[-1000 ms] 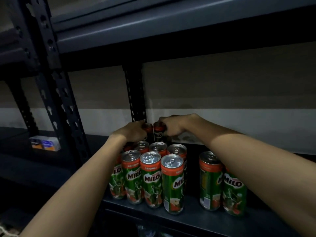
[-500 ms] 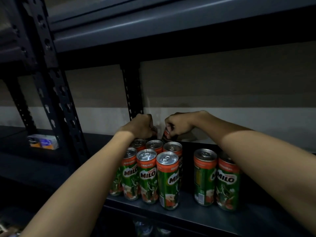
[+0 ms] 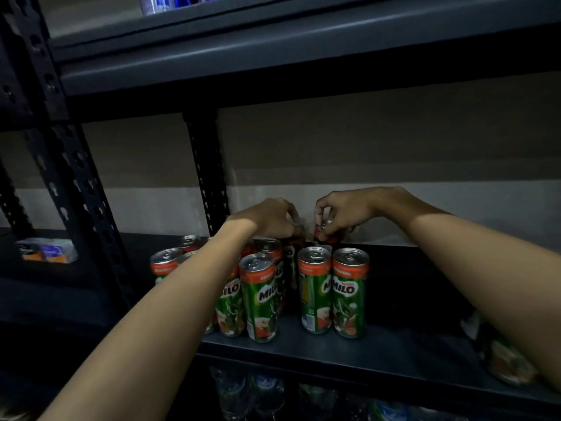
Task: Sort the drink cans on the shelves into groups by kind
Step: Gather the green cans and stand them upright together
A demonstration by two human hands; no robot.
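- The wall point(image 3: 379, 141) behind is plain, in two bands: dull grey-brown above, paler grey-white below.
- A dark metal rack stands before it, with a shelf point(image 3: 303, 344) at mid height and another shelf board point(image 3: 273, 56) overhead.
- Its perforated uprights are black: a front post point(image 3: 69, 177) at the left and a rear post point(image 3: 206, 177) against the wall.
- Light is dim, and the lower left lies in deep shadow.

Bare shelf point(image 3: 425, 299) right of Milo cans point(image 3: 315, 293); upright post point(image 3: 206, 177) blocks rear left.
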